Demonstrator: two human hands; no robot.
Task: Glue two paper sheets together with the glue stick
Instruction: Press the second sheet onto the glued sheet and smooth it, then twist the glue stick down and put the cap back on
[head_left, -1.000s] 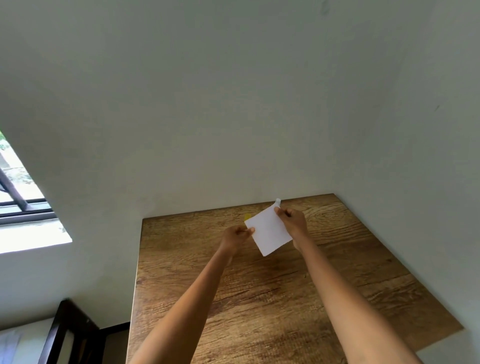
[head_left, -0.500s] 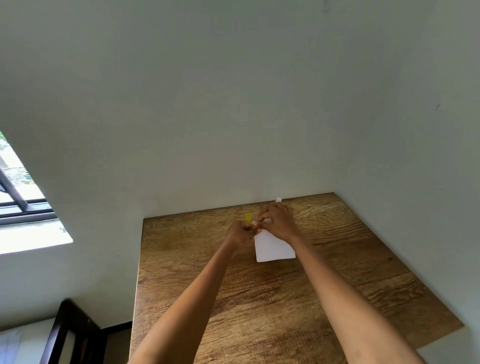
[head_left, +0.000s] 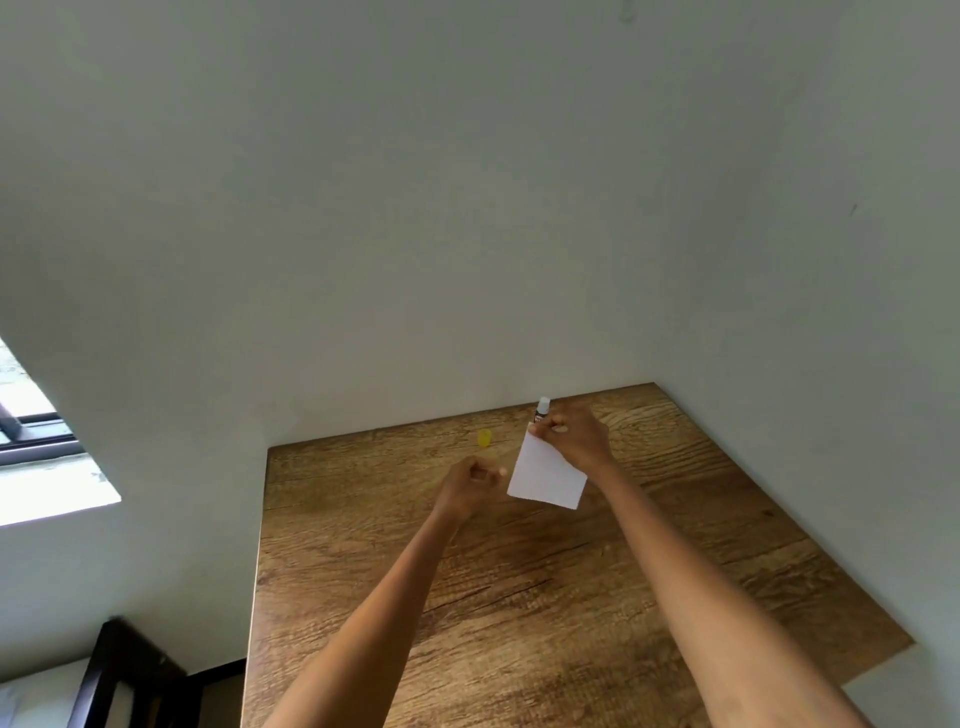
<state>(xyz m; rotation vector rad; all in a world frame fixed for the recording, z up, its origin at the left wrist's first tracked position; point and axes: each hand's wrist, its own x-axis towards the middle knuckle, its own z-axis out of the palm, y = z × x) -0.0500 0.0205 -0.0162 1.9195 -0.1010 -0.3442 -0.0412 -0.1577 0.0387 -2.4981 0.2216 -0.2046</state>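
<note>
A small white paper sheet (head_left: 546, 477) hangs tilted just above the wooden table (head_left: 519, 597), pinched at its top corner by my right hand (head_left: 576, 434). Whether it is one sheet or two pressed together cannot be told. My left hand (head_left: 470, 483) hovers just left of the paper, fingers curled in, with nothing in it. The glue stick (head_left: 542, 409) stands upright and uncapped at the back of the table, right behind my right hand. Its yellow cap (head_left: 484, 438) lies on the table to the left.
The table sits in a corner, with a white wall (head_left: 467, 234) behind and another on the right. A window (head_left: 36, 441) is at the left and dark furniture (head_left: 119, 675) at the lower left.
Both hands pinched the paper at its top edge before. My left hand has let go and drawn back left. My right hand has swung the paper to a tilted position on the right.
</note>
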